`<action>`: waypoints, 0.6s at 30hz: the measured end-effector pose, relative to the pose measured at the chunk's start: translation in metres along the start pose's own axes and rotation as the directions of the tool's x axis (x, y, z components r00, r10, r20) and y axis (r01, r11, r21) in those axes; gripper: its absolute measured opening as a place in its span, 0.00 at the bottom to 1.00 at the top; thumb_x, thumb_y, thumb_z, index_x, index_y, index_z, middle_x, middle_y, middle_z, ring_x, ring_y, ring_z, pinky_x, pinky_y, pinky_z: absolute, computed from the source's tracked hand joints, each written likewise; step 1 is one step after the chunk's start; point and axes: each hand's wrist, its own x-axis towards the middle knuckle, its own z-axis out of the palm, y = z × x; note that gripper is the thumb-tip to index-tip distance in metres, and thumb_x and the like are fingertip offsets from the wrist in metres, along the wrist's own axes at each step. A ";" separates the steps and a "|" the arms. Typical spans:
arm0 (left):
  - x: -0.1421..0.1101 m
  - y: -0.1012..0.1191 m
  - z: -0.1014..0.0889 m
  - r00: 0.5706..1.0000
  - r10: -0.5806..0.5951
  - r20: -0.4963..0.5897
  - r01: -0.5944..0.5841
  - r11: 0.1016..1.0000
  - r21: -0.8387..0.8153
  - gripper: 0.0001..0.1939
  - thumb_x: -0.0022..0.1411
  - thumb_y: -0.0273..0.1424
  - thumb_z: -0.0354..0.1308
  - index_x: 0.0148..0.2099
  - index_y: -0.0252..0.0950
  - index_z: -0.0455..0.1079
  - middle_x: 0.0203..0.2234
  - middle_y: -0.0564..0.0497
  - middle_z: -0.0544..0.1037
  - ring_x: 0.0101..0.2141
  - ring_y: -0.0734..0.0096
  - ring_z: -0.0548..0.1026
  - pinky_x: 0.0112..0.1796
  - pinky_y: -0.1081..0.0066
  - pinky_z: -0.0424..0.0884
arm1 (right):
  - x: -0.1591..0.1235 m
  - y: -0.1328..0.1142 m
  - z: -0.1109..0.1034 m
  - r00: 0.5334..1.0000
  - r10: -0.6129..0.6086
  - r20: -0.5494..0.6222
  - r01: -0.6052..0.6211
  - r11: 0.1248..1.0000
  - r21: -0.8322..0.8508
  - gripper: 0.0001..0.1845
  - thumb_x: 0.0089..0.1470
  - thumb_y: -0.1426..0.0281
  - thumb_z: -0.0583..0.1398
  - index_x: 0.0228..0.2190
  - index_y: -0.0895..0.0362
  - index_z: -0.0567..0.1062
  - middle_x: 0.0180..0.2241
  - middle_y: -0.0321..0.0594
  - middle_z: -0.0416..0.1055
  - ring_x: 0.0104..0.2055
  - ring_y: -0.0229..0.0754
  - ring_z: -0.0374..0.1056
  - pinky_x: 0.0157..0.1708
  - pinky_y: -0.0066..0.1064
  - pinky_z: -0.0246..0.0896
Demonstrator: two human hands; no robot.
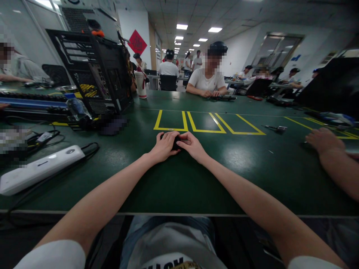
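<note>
A small black object (175,143) sits at the middle of the green table (179,186), mostly covered by my hands, so its kind does not show. My left hand (166,145) wraps over it from the left, fingers curled around it. From the right, my right hand (192,147) pinches at its edge with thumb and fingers. Both hands rest low at the table top, just in front of the yellow tape outlines (206,130).
At the left lie a white power strip (42,170) with cables, a plastic bottle (77,106) and a black computer case (109,74). A paper cup (141,85) stands behind. A co-worker's hand (325,140) is at the right, near a small metal tool (277,129). Another person sits opposite.
</note>
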 end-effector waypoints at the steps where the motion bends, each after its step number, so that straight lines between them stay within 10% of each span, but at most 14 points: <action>1: 0.000 0.000 0.000 1.000 0.000 0.001 0.000 1.000 -0.001 0.30 0.53 0.34 0.56 0.55 0.37 0.46 0.49 0.43 0.63 0.51 0.58 0.60 0.51 0.54 0.47 | 0.000 0.000 0.000 1.000 0.022 0.000 -0.022 1.000 -0.015 0.16 0.44 0.65 0.61 0.36 0.55 0.67 0.38 0.38 0.66 0.43 0.40 0.65 0.47 0.38 0.59; 18: -0.001 -0.002 0.001 1.000 0.004 -0.011 -0.004 1.000 -0.016 0.29 0.54 0.33 0.55 0.55 0.37 0.46 0.49 0.43 0.63 0.51 0.57 0.60 0.51 0.54 0.47 | 0.000 -0.004 0.002 0.997 0.077 0.002 -0.077 0.997 -0.009 0.15 0.44 0.66 0.60 0.36 0.56 0.66 0.38 0.39 0.66 0.42 0.40 0.64 0.45 0.38 0.61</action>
